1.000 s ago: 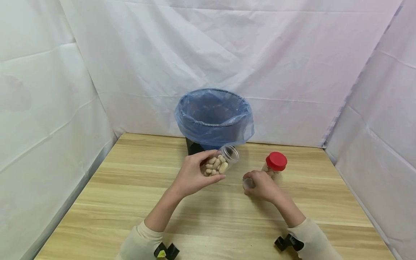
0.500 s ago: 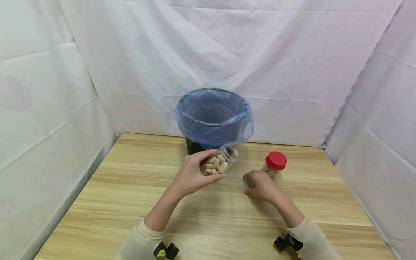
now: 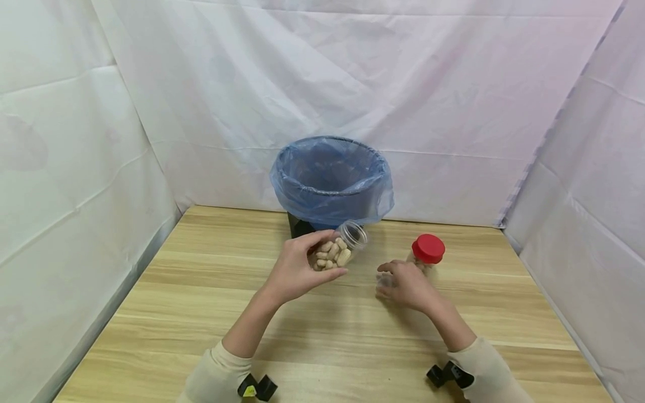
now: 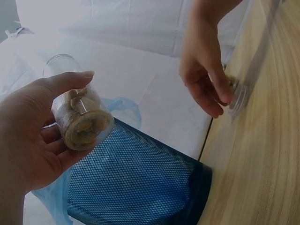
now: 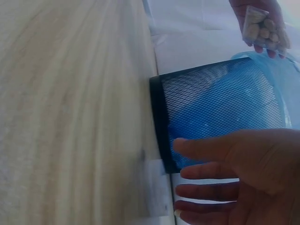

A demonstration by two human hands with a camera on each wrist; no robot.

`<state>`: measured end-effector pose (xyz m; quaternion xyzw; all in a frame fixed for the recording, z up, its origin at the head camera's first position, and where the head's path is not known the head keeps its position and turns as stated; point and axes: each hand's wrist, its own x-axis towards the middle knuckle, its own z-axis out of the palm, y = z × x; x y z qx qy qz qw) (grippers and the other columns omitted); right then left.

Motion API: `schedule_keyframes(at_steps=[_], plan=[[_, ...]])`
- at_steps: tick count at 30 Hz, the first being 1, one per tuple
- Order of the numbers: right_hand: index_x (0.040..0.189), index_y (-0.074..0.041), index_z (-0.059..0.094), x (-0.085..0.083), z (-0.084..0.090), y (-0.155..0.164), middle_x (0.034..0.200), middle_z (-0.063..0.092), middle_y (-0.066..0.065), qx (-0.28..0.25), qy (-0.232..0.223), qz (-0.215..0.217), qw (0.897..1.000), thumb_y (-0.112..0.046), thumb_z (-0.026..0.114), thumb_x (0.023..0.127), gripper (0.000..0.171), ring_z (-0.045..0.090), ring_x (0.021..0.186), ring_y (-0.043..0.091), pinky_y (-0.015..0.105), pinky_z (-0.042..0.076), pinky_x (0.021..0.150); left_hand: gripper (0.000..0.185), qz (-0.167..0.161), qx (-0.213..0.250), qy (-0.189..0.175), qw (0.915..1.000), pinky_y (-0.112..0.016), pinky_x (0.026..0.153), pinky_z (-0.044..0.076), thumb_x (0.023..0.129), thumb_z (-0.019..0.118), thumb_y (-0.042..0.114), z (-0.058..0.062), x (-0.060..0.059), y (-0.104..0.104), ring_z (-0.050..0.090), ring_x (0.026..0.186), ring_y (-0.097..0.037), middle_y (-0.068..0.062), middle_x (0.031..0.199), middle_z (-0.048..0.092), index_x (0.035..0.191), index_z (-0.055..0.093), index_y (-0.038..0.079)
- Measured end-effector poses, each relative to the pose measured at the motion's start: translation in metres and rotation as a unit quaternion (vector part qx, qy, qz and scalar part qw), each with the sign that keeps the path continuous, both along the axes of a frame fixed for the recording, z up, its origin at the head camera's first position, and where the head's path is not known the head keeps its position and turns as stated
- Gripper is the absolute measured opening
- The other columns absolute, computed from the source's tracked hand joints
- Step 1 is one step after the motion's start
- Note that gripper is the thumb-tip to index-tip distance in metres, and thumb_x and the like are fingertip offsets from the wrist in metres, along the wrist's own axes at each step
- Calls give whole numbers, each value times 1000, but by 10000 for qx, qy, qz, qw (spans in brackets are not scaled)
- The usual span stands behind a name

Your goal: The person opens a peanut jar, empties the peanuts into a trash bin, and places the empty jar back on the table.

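Note:
My left hand (image 3: 294,271) grips a clear plastic jar (image 3: 354,235) of unshelled peanuts, held above the table in front of the bin. The jar is tilted with its uncovered mouth up and to the right; its base faces the camera in the left wrist view. My right hand (image 3: 409,286) is low over the table, its fingers loosely extended around a clear round lid (image 3: 385,281). In the right wrist view the fingers (image 5: 206,191) look apart from the lid, which is blurred there. Behind this hand stands a second jar with a red lid (image 3: 429,248), partly hidden.
A mesh waste bin (image 4: 140,173) lined with a blue bag (image 3: 332,208) stands at the back of the wooden table (image 3: 211,240). White cloth walls (image 3: 227,84) enclose the back and both sides.
My right fingers have loosened and spread around the clear lid, which stays at the table. My left hand has shifted very slightly up and left with the jar.

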<state>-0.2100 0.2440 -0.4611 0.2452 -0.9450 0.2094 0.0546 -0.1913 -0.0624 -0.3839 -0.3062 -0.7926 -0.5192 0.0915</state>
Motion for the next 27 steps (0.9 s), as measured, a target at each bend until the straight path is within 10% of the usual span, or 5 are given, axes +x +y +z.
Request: schedule_keyframes(at_steps=[9, 27], plan=[[99, -8, 83, 4, 17, 0, 101, 81, 5, -443, 200, -452, 9978, -7, 77, 97, 6, 78, 96, 27, 46, 64, 83, 67, 55, 45, -29, 10000, -29, 96, 62, 81, 97, 18, 1, -1, -2, 75, 116, -15, -4, 135, 76, 141, 70, 7], [100, -7, 81, -7, 34, 4, 93, 80, 2, -825, 255, -598, 9945, -9, 73, 100, 8, 76, 86, 20, 45, 65, 79, 68, 225, 73, 130, 9996, -29, 93, 63, 82, 97, 21, 3, -4, -12, 76, 114, -17, -7, 134, 76, 142, 69, 7]])
